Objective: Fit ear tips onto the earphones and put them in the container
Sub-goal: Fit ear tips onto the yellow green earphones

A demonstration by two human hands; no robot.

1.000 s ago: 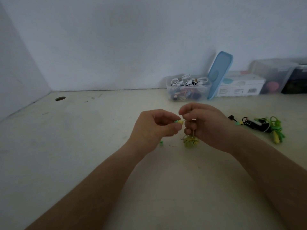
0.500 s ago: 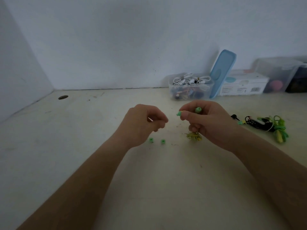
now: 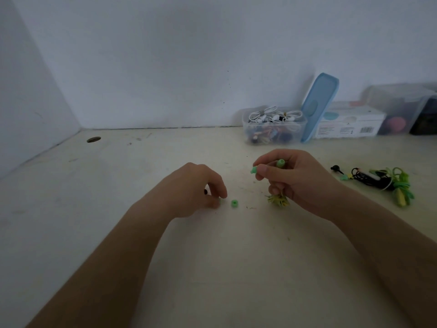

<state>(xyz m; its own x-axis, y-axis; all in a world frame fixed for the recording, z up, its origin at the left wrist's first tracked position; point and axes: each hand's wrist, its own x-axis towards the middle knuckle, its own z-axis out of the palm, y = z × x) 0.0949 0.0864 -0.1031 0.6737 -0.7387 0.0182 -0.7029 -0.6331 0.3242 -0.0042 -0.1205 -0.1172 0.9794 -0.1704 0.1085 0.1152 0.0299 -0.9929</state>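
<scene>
My right hand is raised over the table and grips a green earphone set: one bud pokes out past my fingertips, the other bud sticks up above my fingers. Its yellow-green coiled cable hangs below my fist. My left hand is down on the table, thumb and forefinger pinching a small green ear tip that is mostly hidden. A second loose green ear tip lies just right of it. The clear container, holding several white earphones, stands at the back by the wall.
A blue lid leans against the container. A white box and clear bins line the back right. Bundled black earphones and green earphones lie on the table to the right. A round hole is at back left.
My left hand left the earphone bud, moved down and left to the table and closed on one of the two loose ear tips. My right hand stayed roughly in place.
</scene>
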